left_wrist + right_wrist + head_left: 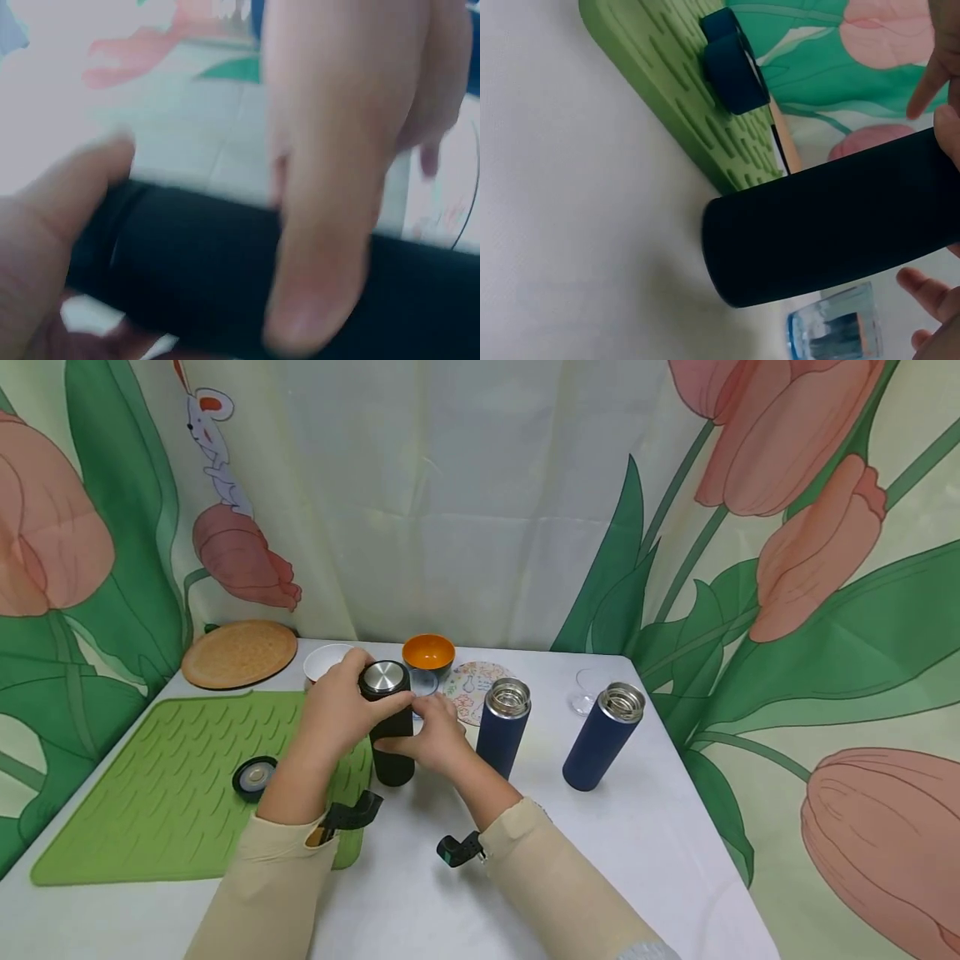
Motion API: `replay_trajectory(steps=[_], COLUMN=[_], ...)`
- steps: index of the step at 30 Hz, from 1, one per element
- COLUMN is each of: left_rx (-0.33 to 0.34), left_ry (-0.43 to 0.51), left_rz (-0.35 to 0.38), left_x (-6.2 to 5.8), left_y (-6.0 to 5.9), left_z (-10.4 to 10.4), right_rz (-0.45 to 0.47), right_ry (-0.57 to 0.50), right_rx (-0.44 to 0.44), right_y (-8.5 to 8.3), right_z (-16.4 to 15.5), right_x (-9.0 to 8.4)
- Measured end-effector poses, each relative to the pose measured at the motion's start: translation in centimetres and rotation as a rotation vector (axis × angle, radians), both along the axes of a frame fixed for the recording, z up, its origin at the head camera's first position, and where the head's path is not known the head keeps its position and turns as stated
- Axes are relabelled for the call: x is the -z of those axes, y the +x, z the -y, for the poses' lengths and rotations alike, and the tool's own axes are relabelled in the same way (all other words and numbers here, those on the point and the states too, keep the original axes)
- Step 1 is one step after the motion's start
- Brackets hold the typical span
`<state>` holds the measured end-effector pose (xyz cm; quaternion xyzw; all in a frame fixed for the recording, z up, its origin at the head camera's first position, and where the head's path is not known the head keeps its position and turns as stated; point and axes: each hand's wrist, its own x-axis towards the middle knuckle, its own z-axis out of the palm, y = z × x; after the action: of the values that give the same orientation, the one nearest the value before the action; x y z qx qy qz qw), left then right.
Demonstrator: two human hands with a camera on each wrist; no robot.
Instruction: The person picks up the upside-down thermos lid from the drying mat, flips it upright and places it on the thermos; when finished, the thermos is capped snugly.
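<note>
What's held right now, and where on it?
The black flask: left hand grips its top around the lid, right hand holds the body mid-height.

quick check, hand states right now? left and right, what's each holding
Left hand: fingers curled round the top of the black flask, at its lid.
Right hand: fingers gripping the same flask's body.

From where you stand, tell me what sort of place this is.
Probably a staged tabletop set, not a real kitchen: a white table backed by tulip-print curtains, with a green drying mat, flasks and bowls laid out.
</note>
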<state>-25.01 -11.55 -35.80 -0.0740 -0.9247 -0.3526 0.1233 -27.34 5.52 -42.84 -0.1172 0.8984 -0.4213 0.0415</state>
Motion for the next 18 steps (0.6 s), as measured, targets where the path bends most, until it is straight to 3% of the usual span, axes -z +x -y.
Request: replay_trajectory(steps=[4,9,13,18], left_rx=[0.169,0.299,0.320,0.232], left_ry=[0.013,0.056,0.037,-0.030], left_rz=[0.098,0.176,0.189,0.141], left_x=[-0.5,-0.9,-1.0,-1.1], left_y=[-1.1,-2.0,-1.7,-0.9], left_z=[1.9,3.4,3.5,2.3], right_rz=[-0.010,-0.010,-0.006,-0.001], right_ry=[-0.008,-0.015,0.000,0.015], right_rx=[-0.017,-0.027,-0.031,-0.035], right_y=[-0.1,-0.1,0.1,0.4], right_z=[-0.1,-0.1,0.0,0.1], right_x=[-0.2,-0.3,-0.2,-0.1])
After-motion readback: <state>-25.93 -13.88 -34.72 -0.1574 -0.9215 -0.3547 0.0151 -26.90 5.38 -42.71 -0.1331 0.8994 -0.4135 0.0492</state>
